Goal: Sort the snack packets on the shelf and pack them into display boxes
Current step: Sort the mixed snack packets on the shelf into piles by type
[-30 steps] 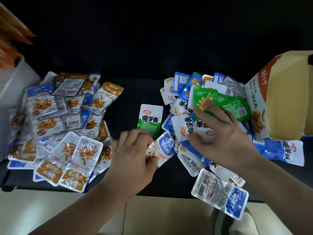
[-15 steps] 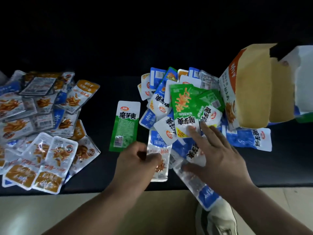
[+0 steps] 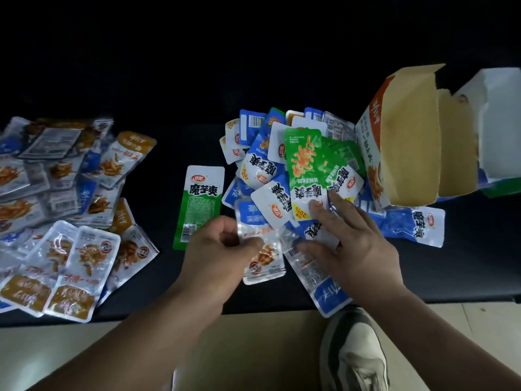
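Nearest of all, a grey and white shoe (image 3: pixel 355 354) stood on the floor under the edge of the dark shelf (image 3: pixel 451 272). A long blue packet (image 3: pixel 327 292) stuck out over that edge.

Just above it, the left hand (image 3: pixel 217 249) had its fingers curled and was pinching a clear packet with orange snack inside (image 3: pixel 263 261) by its side. The right hand (image 3: pixel 349 244) was beside it, fingers straight and spread, pressing flat on the mixed pile of blue, white and green packets (image 3: pixel 270 170). It held nothing.

A green packet (image 3: pixel 200 201) lay alone in the middle. On the left was a pile of orange packets (image 3: pixel 73 235), all the same kind as the pinched one, so that was likely where it belonged.

These packets looked thin, light and soft, with shiny, slippery skins. The best place to hold one was probably a flat sealed edge, not the puffy middle. Pulling one out could make the pile slide.

Farther back on the right stood an open orange and tan display box (image 3: pixel 408 142), tipped on its side, with a white box (image 3: pixel 496 122) behind it.
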Demonstrator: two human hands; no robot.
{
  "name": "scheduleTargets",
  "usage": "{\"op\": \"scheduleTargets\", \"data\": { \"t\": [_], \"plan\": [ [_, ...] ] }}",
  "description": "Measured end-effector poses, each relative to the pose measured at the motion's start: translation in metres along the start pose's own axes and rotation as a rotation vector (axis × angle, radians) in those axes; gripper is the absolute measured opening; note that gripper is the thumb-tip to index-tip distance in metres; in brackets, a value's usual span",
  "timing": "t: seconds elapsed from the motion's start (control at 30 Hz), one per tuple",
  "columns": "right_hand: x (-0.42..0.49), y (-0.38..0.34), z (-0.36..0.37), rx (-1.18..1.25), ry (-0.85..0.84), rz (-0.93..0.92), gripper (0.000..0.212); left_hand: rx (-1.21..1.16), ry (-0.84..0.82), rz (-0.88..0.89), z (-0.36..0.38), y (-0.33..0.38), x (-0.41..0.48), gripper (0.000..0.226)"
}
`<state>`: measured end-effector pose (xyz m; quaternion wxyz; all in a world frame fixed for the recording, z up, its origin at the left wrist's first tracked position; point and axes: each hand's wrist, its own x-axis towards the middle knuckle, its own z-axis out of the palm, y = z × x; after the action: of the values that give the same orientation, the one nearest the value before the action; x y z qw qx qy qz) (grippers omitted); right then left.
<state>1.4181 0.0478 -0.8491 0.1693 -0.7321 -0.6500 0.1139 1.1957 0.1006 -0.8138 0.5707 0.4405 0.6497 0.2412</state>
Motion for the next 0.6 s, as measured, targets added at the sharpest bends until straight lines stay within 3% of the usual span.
{"op": "scheduleTargets", "data": {
  "t": [0.1,0.23,0.37,0.43,0.6],
  "plan": [
    [-0.003,-0.008,-0.009,0.168,0.028,0.084,0.077,-0.044,0.054,0.025,-0.024,-0.004,-0.003,0.018],
    [-0.024,-0.023,-0.022,-0.021,0.051,0.056,0.066,-0.208,0.098,-0.004,-0.045,-0.005,-0.004,0.022],
    [-0.038,-0.034,-0.016,-0.165,-0.245,0.152,0.075,-0.331,0.123,-0.015,-0.052,-0.003,0.000,0.029],
    [-0.039,-0.035,-0.015,-0.171,-0.288,0.184,0.076,-0.328,0.121,-0.006,-0.057,0.000,-0.001,0.031],
    [-0.043,-0.028,-0.022,-0.175,-0.264,0.124,0.055,-0.174,0.021,-0.078,-0.069,-0.007,-0.011,0.032]
  ]
}}
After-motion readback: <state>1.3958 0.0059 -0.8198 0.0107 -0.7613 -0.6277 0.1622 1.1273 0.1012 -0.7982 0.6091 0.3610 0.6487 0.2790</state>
